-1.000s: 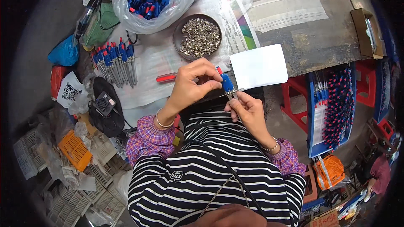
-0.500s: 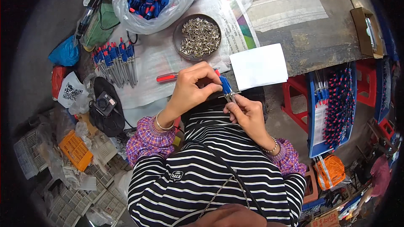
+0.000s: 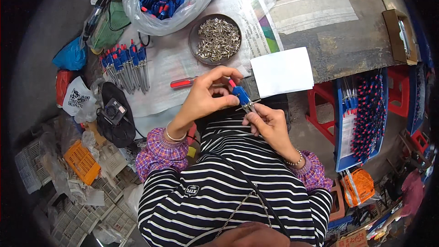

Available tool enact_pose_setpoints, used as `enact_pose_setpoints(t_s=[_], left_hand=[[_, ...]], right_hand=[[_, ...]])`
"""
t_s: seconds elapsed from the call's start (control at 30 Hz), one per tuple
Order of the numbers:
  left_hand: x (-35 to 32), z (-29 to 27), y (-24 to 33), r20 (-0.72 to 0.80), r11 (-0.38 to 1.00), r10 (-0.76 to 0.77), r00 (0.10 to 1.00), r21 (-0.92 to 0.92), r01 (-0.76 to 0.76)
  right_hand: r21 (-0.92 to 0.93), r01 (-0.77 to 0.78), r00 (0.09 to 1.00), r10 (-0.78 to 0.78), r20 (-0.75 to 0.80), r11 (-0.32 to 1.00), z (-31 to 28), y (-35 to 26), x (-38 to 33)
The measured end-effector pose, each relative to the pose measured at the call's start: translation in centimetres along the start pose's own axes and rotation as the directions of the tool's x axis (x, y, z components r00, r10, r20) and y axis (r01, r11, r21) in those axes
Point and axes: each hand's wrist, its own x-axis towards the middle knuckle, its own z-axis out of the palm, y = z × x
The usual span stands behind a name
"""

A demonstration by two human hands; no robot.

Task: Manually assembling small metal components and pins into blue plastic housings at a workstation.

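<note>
Over my lap, at the table's near edge, I hold a small tool [image 3: 241, 94] with a flat blue body, a red tip and a metal shaft. A thin metal crosspiece sticks out where the body meets the shaft. My left hand [image 3: 211, 92] curls around the blue body, its thumb against the side. In my right hand [image 3: 269, 121] the metal shaft is pinched between thumb and fingers. A red-handled tool [image 3: 182, 83] lies on the table beside my left hand, partly hidden by it. Beyond sits a round dish [image 3: 216, 39] of small metal pins.
A clear plastic bag [image 3: 198, 7] of blue-and-red parts stands behind the dish. Similar tools [image 3: 124, 66] lie in rows at left. Folded white paper [image 3: 282, 72] is near my right hand. A blue tray [image 3: 339, 153] of tools rests by red stools [image 3: 321, 110] at right.
My left fingers have shifted and lifted off the upper end, so the red tip and more of the blue body now show. The right hand keeps its pinch on the shaft.
</note>
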Motion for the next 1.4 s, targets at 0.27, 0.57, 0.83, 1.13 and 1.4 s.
enact_pose_setpoints(t_s=[0.27, 0.57, 0.83, 1.13, 1.4], left_hand=[[-0.4, -0.6, -0.9, 0.115, 0.987, -0.156, 0.981, -0.019, 0.159], [-1.8, -4.3, -1.6, -0.144, 0.61, 0.43, 0.891, 0.774, -0.169], [-3.7, -6.5, -2.3, 0.003, 0.331, 0.323, 0.947, 0.936, -0.116], [-2.2, -3.0, 0.5, -0.067, 0.952, 0.266, 0.962, -0.135, -0.273], [2.1, 5.2, -0.7, 0.195, 0.835, 0.541, 0.818, -0.007, -0.551]], right_hand=[[-0.031, 0.019, 0.999, -0.018, 0.031, 0.999, 0.3, -0.2, -0.3], [0.256, -0.139, 0.987, 0.154, -0.04, 0.957, -2.2, 0.3, -0.6], [0.25, -0.081, 0.975, 0.129, -0.18, 0.965, -4.3, 2.4, -0.3], [0.318, -0.004, 0.982, 0.065, -0.18, 0.948, -4.1, 4.0, 0.1], [0.286, -0.006, 0.977, 0.066, -0.201, 0.958, -3.6, 3.7, 0.3]])
